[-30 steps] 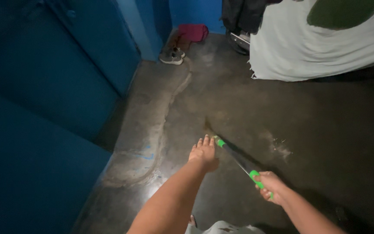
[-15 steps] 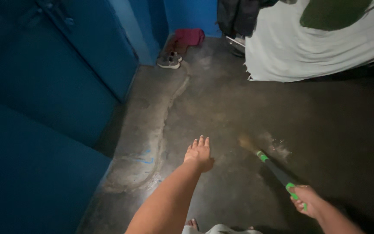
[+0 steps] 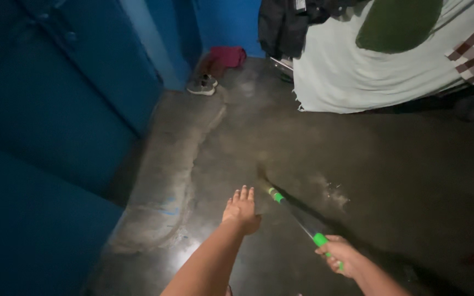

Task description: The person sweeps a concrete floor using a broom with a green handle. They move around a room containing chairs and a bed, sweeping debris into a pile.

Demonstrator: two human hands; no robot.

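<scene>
Head camera view, looking down at a dim concrete floor (image 3: 357,159). The right hand (image 3: 338,255), low and right of centre, has its fingers curled tightly around the green grip of one broom (image 3: 292,211), whose dark handle with two green bands slants up and left to bristles resting on the floor near the middle of the view. The left hand (image 3: 241,208) is stretched out just left of the broom, palm down, its five fingers straight and slightly apart, holding nothing and hovering over the floor. A small patch of pale dust (image 3: 336,194) lies just right of the broom. Far back, one pair of grey shoes (image 3: 202,85) sits by the blue wall (image 3: 56,109), with one red cloth (image 3: 227,56) behind them. A bed with a pale sheet (image 3: 352,71) fills the upper right.
</scene>
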